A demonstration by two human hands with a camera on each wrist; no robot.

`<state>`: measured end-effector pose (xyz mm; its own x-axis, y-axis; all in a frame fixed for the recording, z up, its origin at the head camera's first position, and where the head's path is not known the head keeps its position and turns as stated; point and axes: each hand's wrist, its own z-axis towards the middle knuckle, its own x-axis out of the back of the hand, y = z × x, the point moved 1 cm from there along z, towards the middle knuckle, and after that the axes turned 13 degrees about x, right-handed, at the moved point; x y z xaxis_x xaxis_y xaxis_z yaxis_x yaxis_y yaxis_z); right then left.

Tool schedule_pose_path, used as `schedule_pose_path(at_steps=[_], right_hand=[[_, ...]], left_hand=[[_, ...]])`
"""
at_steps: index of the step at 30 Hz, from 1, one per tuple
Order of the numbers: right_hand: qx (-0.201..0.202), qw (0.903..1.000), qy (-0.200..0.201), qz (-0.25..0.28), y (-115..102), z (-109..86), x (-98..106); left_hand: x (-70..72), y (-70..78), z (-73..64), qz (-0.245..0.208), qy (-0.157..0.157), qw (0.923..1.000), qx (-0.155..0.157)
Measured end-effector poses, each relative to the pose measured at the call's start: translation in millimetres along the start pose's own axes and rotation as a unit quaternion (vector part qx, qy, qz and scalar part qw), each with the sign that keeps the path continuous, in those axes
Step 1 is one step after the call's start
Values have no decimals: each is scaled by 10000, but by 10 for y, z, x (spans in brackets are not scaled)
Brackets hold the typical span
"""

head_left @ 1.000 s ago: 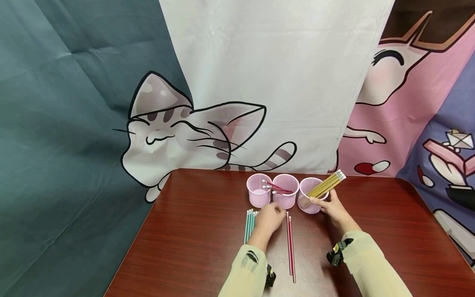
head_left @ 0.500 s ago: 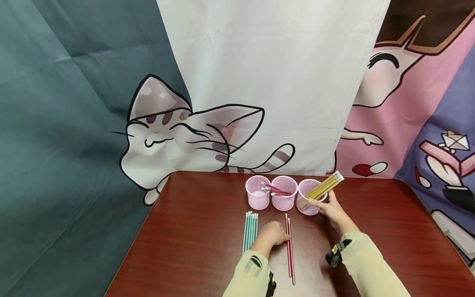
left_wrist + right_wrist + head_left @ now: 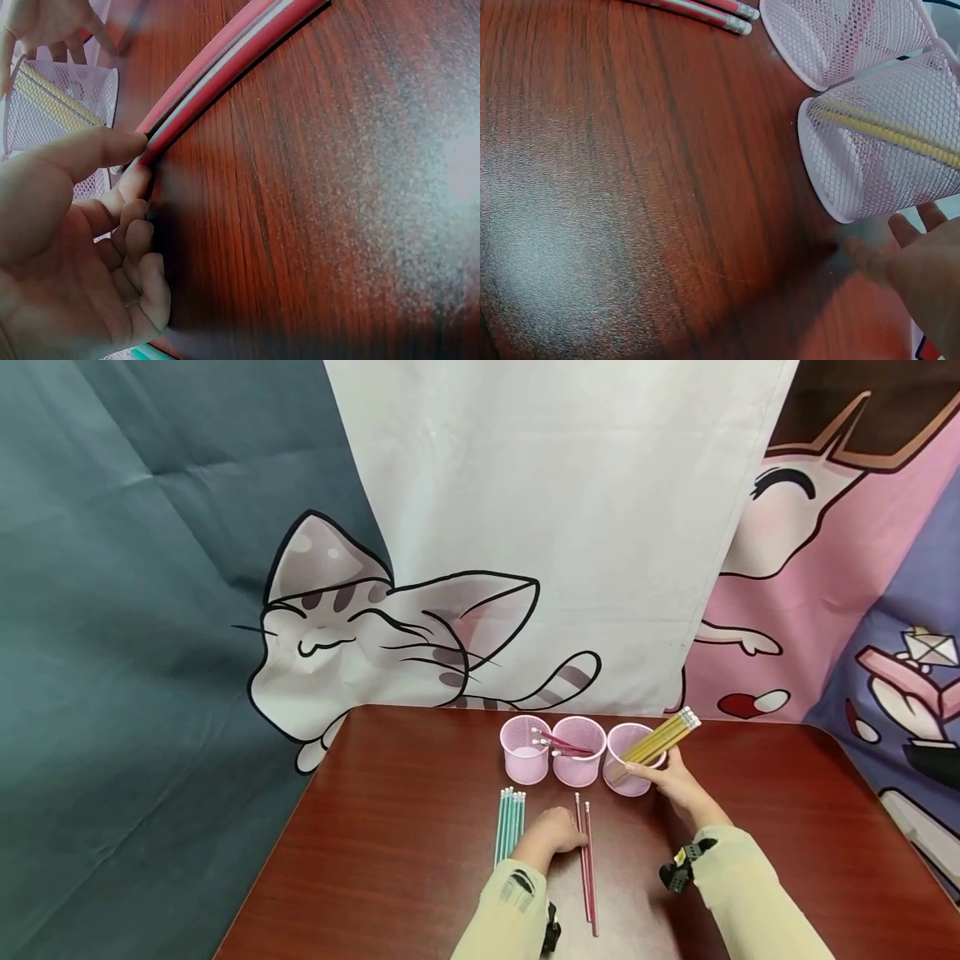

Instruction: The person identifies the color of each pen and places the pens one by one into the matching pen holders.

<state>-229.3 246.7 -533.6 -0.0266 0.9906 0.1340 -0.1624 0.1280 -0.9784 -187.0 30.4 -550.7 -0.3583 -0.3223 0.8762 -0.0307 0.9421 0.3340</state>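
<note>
My left hand (image 3: pixel 553 831) pinches at two red pencils (image 3: pixel 591 885) lying side by side on the table. In the left wrist view its thumb and index finger (image 3: pixel 124 142) meet at the pencils, the other fingers curled in. My right hand (image 3: pixel 681 787) is beside the right-hand pink mesh cup (image 3: pixel 624 785), thumb toward its front; its fingers are loosely extended along the cup in the right wrist view. A bundle of yellow pencils (image 3: pixel 654 742) leans to the right in this cup, white erasers up.
The middle mesh cup (image 3: pixel 576 773) has several red pencils (image 3: pixel 566 747) tilted left over its rim. Left of it stands another mesh cup (image 3: pixel 525 770). Several teal pencils (image 3: pixel 508 822) lie on the wooden table (image 3: pixel 390 860) left of my left hand. A printed curtain (image 3: pixel 480 510) hangs behind.
My left hand has come down from in front of the middle cup to the two red pencils, whose eraser ends now sit slightly wider apart. My right hand stays at the right cup.
</note>
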Motion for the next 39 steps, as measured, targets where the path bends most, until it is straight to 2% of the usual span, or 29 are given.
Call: schedule_pose_path(at_steps=[4, 7, 17, 20, 23, 29, 33, 39], right_hand=[[214, 9997, 100, -96, 44, 16, -8], [323, 9993, 189, -91, 38, 37, -14], [178, 9992, 333, -158, -2, 37, -23], [128, 9993, 311, -184, 1, 35, -23], [89, 9994, 254, -211, -9, 40, -29], [27, 9997, 200, -128, -13, 51, -26], [-74, 9996, 243, -110, -10, 38, -16], [-61, 9997, 213, -137, 3, 34, -20]], left_hand=[[12, 37, -31, -161, -40, 9993, 344], [47, 69, -78, -180, 45, 9985, 517], [36, 97, -119, -250, 369, 9979, 468], [28, 118, -129, -162, 561, 9968, 555], [27, 160, -134, 78, 709, 9943, 797], [11, 240, -100, 491, 768, 9887, 1193], [-23, 251, -76, 529, 745, 9881, 1238], [-17, 193, -56, 270, 784, 9897, 1170]])
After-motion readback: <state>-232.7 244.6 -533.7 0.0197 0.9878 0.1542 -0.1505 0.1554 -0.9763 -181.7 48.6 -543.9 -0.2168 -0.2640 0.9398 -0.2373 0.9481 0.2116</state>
